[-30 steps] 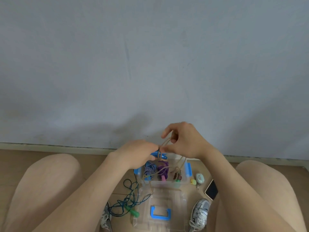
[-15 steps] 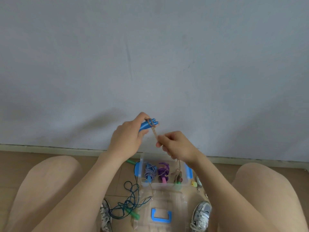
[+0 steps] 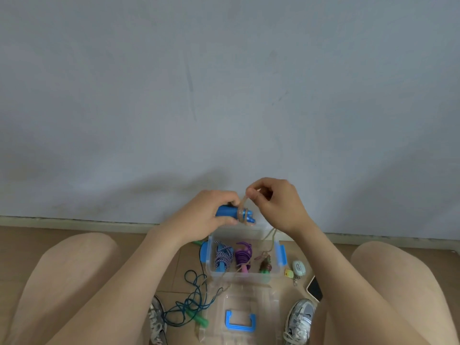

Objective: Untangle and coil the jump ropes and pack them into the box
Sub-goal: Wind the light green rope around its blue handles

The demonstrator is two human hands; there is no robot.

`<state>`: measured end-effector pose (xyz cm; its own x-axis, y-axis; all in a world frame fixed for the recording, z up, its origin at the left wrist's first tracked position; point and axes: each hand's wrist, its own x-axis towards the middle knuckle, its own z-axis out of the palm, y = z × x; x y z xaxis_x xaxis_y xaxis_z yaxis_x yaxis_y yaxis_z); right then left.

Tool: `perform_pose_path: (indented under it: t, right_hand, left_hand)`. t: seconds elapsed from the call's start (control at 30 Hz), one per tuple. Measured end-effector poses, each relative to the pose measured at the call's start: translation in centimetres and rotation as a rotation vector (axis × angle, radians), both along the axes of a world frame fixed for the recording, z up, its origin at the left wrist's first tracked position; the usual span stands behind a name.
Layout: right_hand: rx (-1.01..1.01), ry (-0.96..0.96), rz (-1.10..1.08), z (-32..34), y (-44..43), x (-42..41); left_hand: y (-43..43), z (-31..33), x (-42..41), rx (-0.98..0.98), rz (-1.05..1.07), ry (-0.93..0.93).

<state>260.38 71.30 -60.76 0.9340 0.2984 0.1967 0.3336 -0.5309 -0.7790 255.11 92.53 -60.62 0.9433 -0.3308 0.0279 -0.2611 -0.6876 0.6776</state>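
Lowered since before, the left hand (image 3: 206, 216) grips the blue handles (image 3: 225, 211) just above the far rim of the clear box (image 3: 251, 277); the right hand (image 3: 276, 205) pinches the tan rope (image 3: 242, 215) wound round them.

Three coiled ropes (image 3: 242, 256) lie in the box (image 3: 249, 276); lid (image 3: 263, 305) before it, loose rope (image 3: 191, 303) left, phone (image 3: 315, 292) right
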Motion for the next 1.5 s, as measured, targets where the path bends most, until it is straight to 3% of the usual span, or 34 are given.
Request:
perform_pose_path:
  t: [0.13, 0.27, 0.4, 0.5, 0.7, 0.83, 0.93, 1.03, 1.27, 1.37, 1.5]
  right_hand:
    - [0.269, 0.208, 0.019, -0.3, -0.1, 0.1]
    - [0.219, 0.379, 0.124, -0.4, 0.5, -0.8]
    - [0.207, 0.428, 0.179, -0.2, 0.8, -0.9]
    - [0.078, 0.375, 0.150, -0.3, 1.4, -1.1]
    - [-0.056, 0.264, 0.189, -0.1, 2.2, -2.4]
    - [-0.388, -0.090, 0.195, -0.3, 1.4, -2.0]
    - [-0.452, -0.138, 0.144, -0.3, 0.4, -1.4]
    - [-0.342, -0.119, 0.127, 0.0, -0.3, -0.8]
    - [0.131, 0.288, 0.329, 0.0, -0.6, -0.6]
    - [0.302, 0.394, 0.295, 0.1, 0.1, -0.9]
    - [0.330, 0.442, 0.217, -0.5, 1.3, -1.6]
  left_hand:
    - [0.1, 1.0, -0.2, -0.211, 0.122, -0.029]
    - [-0.3, 1.9, -0.7, -0.371, 0.142, 0.031]
    - [-0.1, 2.4, -0.8, -0.424, 0.185, 0.112]
    - [0.1, 2.0, -0.5, -0.339, 0.219, 0.047]
    - [1.0, -0.3, 0.6, 0.016, 0.325, -0.109]
    - [1.4, -1.3, 0.6, 0.239, 0.155, 0.055]
    - [1.1, -1.1, 0.2, 0.220, 0.031, 0.164]
    - [0.6, 0.1, -0.1, 0.102, -0.016, 0.189]
    - [-0.5, 2.3, -0.6, -0.286, 0.083, 0.083]
    - [-1.0, 2.6, -0.5, -0.476, 0.173, 0.055]
    - [-1.5, 2.0, -0.1, -0.629, 0.363, -0.001]
